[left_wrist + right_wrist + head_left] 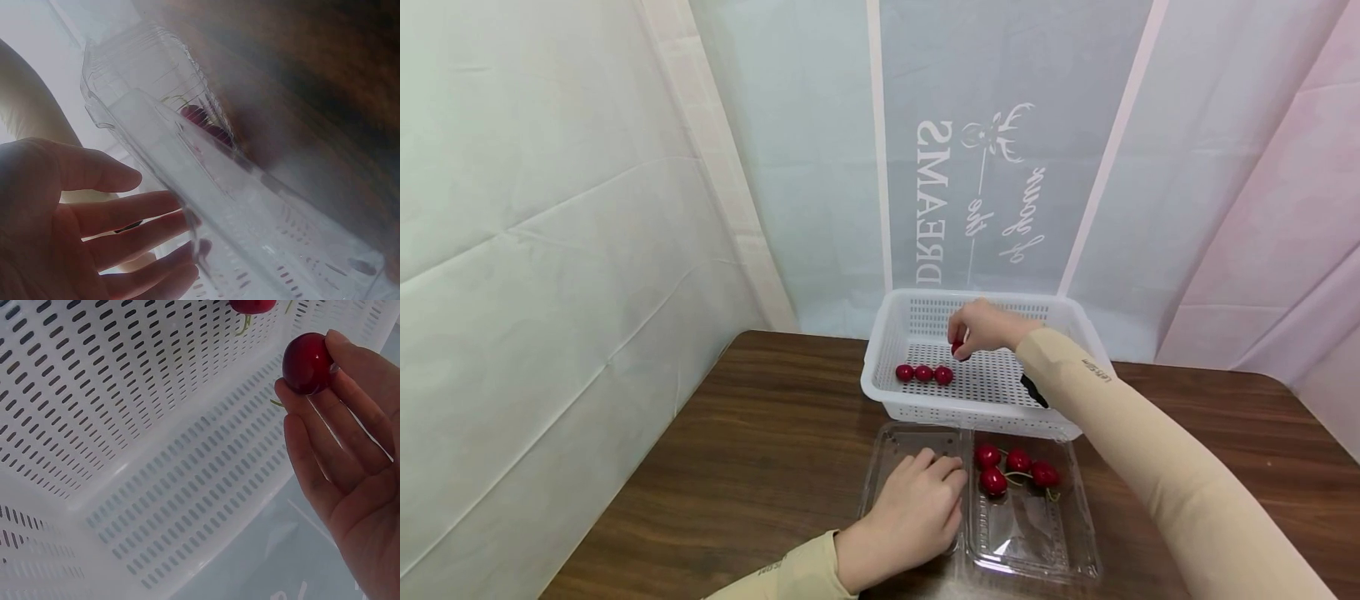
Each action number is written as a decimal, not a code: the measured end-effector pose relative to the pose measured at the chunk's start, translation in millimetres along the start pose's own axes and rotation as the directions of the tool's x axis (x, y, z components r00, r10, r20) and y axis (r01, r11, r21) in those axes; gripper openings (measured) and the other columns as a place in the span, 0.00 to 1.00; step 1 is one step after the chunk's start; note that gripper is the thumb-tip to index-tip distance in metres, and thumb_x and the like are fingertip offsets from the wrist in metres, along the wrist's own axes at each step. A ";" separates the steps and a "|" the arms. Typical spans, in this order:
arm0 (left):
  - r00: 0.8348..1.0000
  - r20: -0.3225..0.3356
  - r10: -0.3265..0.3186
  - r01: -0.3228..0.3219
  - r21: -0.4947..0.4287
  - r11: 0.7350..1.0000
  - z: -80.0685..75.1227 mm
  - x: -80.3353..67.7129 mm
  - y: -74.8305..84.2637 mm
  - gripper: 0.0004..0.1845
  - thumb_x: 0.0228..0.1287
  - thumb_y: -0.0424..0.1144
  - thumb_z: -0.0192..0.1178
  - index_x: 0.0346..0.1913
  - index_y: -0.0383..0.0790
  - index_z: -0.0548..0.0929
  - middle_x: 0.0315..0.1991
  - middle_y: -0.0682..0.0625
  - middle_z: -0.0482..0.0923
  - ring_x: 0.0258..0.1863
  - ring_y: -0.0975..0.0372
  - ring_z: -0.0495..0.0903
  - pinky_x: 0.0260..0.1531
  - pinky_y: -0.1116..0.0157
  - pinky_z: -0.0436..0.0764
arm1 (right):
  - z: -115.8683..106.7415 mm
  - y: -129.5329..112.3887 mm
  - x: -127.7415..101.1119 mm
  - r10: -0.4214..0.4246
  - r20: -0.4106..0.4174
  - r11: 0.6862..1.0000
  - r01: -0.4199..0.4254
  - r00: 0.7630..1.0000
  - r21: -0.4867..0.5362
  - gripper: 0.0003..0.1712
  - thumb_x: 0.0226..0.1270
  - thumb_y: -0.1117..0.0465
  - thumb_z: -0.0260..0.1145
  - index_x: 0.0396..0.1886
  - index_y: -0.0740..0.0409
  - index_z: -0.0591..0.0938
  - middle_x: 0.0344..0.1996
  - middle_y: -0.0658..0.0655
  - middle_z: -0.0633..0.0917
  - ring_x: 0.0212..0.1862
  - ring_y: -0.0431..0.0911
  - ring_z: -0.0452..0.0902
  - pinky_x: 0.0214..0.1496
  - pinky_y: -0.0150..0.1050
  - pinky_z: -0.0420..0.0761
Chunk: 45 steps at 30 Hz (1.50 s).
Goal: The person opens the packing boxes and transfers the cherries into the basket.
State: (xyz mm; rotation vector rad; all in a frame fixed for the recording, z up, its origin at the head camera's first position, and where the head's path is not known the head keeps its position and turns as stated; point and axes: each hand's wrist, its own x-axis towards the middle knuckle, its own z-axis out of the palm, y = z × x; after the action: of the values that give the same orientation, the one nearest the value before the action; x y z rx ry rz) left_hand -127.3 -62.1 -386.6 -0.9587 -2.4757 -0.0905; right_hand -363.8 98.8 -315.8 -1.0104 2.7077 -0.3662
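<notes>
Head view: under the right hand (pixel 981 327) sits a white slotted basket (pixel 891 333); the left hand (pixel 917 508) lies flat, fingers spread, on a clear clamshell (pixel 1033 542). Right fingertips pinch a glossy red cherry (pixel 306 362) (round, unblemished) over the basket.

Mirrored "DREAMS", "the", "of your" on backdrop banner (pixel 992 167)

A dark wooden table (pixel 760 433) is filling the lower half of the frame. A white perforated basket (pixel 887 350) is sitting at centre, with a clear plastic clamshell container (pixel 1037 550) lying just below it.
</notes>
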 end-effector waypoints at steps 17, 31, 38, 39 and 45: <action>1.000 -0.003 0.005 -0.005 0.012 1.000 0.4 0.4 0.1 0.10 0.51 0.41 0.62 0.37 0.44 0.84 0.43 0.54 0.82 0.37 0.61 0.76 0.28 0.69 0.71 | 13.8 6.6 7.5 0.053 0.056 0.998 -0.052 0.997 -0.021 0.10 0.49 0.61 0.74 0.33 0.56 0.84 0.30 0.49 0.86 0.35 0.42 0.79 0.43 0.39 0.78; 1.000 0.005 0.007 -0.007 0.013 1.000 2.1 -0.1 -0.4 0.11 0.51 0.42 0.62 0.38 0.45 0.84 0.43 0.54 0.82 0.37 0.61 0.76 0.29 0.69 0.71 | 23.8 11.5 9.3 0.114 0.122 0.993 -0.114 0.986 -0.012 0.14 0.48 0.62 0.75 0.36 0.59 0.84 0.30 0.50 0.86 0.34 0.41 0.80 0.41 0.38 0.79; 1.000 0.008 0.008 -0.008 0.013 1.000 2.3 -0.1 -0.8 0.10 0.52 0.41 0.61 0.38 0.45 0.84 0.43 0.54 0.82 0.37 0.61 0.76 0.29 0.69 0.71 | 27.3 13.9 10.2 0.138 0.138 0.990 -0.139 0.981 -0.001 0.14 0.48 0.64 0.74 0.37 0.60 0.84 0.32 0.52 0.86 0.35 0.42 0.81 0.41 0.38 0.80; 1.000 0.007 0.008 -0.008 0.011 1.000 2.1 -0.1 -0.9 0.10 0.52 0.41 0.61 0.38 0.45 0.84 0.43 0.54 0.82 0.37 0.61 0.76 0.29 0.69 0.71 | 27.4 13.6 10.2 0.139 0.140 0.990 -0.141 0.980 0.000 0.14 0.48 0.64 0.74 0.37 0.60 0.84 0.32 0.52 0.86 0.35 0.42 0.81 0.41 0.38 0.80; 1.000 0.023 0.006 -0.006 0.004 1.000 0.4 0.2 -1.6 0.10 0.53 0.42 0.61 0.38 0.45 0.84 0.43 0.54 0.82 0.37 0.62 0.76 0.29 0.69 0.72 | 27.8 11.1 7.5 0.145 0.157 0.989 -0.149 0.977 0.014 0.13 0.48 0.65 0.74 0.36 0.59 0.84 0.31 0.51 0.86 0.34 0.41 0.80 0.41 0.37 0.79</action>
State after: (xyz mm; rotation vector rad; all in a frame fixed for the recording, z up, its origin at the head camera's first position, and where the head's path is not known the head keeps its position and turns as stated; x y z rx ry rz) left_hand -128.7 -63.1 -386.8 -0.9701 -2.4926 -0.0733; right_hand -367.9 97.7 -346.3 -0.7901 2.6090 -0.2822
